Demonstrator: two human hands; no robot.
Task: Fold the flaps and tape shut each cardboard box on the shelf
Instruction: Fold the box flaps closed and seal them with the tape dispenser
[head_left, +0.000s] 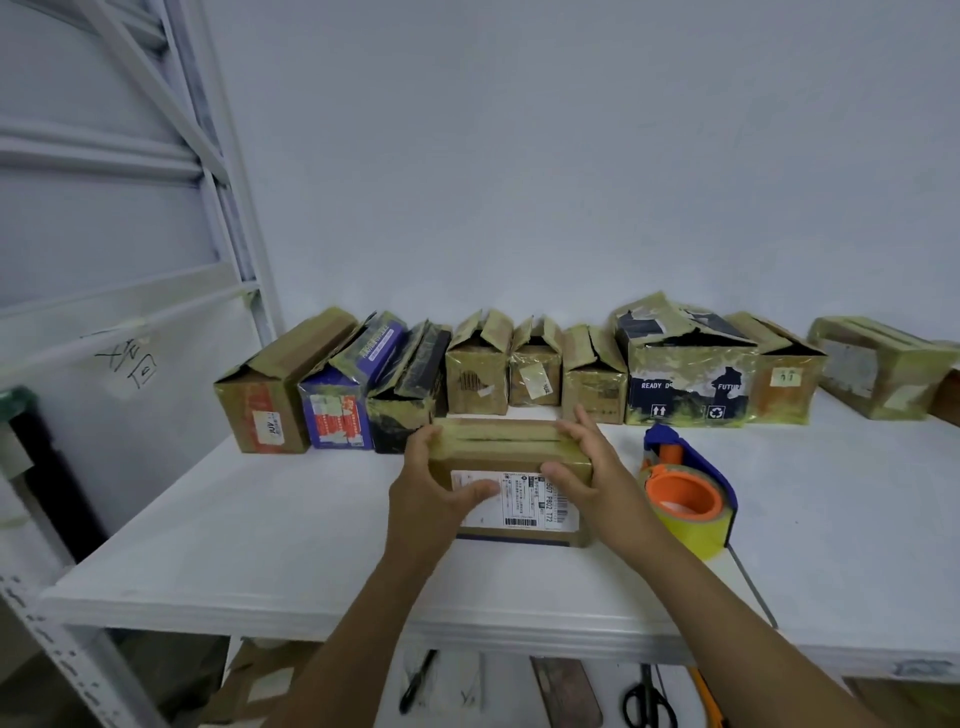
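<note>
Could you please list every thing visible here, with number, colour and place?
front box: one, brown with white label, middle of the shelf.
back boxes: at least nine, brown, blue or black, row along the wall.
tape dispenser: one, blue and orange, right of the front box.
shelf: one, white, under the boxes.
scissors: one pair, black handles, below the shelf.
left hand: one, grips the front box's left end.
right hand: one, grips its right end.

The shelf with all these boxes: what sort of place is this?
Likely a packing or storage room: worn cardboard boxes line a white metal shelf, with a tape dispenser beside them.
</note>
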